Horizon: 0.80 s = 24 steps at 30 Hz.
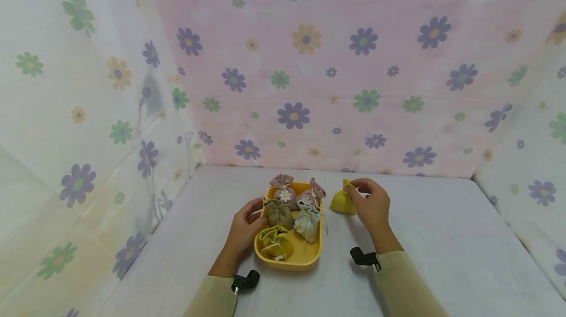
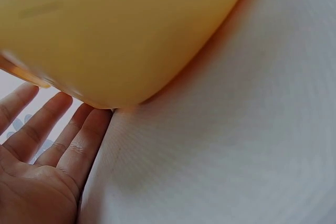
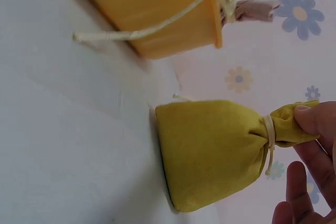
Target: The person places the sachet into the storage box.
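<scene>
A yellow tray (image 1: 305, 258) lies on the table before me, holding several small drawstring pouches. My left hand (image 1: 245, 223) is at its left side; in the left wrist view its fairly straight fingers (image 2: 73, 145) reach up to the tray wall (image 2: 131, 35). Just right of the tray, my right hand (image 1: 373, 206) pinches the gathered neck of a mustard-yellow pouch (image 1: 342, 204) between thumb and fingers. That pouch (image 3: 210, 153) is upright, tied with a pale cord, its flat base right at the tabletop.
Inside the tray are a second mustard pouch (image 1: 276, 244), a brown pouch (image 1: 279, 216), a pale grey-green pouch (image 1: 308, 223) and two pinkish ones at the far end. A cord (image 3: 157, 27) hangs over the tray's right side. Flower-printed cloth (image 1: 309, 76) surrounds the white table (image 1: 420, 238).
</scene>
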Each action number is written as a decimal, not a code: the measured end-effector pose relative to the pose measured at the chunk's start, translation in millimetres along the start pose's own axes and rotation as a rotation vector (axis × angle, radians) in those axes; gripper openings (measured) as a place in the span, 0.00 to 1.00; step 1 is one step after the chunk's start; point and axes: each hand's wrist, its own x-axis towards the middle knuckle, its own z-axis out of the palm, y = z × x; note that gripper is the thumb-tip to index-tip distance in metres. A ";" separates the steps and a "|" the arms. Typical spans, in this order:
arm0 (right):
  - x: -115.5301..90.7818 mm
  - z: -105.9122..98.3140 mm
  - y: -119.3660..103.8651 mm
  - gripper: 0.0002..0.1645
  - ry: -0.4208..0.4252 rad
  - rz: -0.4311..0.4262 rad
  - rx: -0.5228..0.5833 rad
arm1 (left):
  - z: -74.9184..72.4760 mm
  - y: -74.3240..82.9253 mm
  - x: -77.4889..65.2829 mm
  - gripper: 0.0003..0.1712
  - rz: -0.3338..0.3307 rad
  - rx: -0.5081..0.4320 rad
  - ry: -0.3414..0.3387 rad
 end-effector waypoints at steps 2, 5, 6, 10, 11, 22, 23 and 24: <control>-2.6 -1.3 0.0 0.13 -0.005 0.016 0.008 | 0.2 0.1 -0.5 0.32 0.000 -0.001 -0.003; -4.4 -2.3 0.0 0.13 -0.011 0.023 0.010 | 0.0 -0.1 -0.4 0.32 0.004 -0.004 -0.005; -4.8 -2.7 0.1 0.13 -0.008 0.019 0.015 | -0.1 -0.1 -0.4 0.32 0.005 -0.005 -0.006; -5.2 -4.8 1.4 0.13 0.007 -0.013 0.041 | -0.2 0.5 -0.1 0.32 0.003 -0.004 -0.002; -5.0 -5.6 1.5 0.12 0.011 -0.019 0.046 | 0.1 0.8 0.1 0.32 0.003 0.000 -0.001; -10.4 -11.7 -4.1 0.11 -0.013 -0.070 0.033 | -0.1 -0.7 -1.1 0.33 -0.002 0.016 0.005; -10.9 -13.2 -6.0 0.10 -0.007 -0.080 0.034 | 0.0 -0.7 -1.0 0.33 0.000 0.016 0.003; -11.2 -15.1 -8.1 0.10 -0.001 -0.094 0.036 | 0.2 -0.7 -0.9 0.33 0.000 0.015 0.001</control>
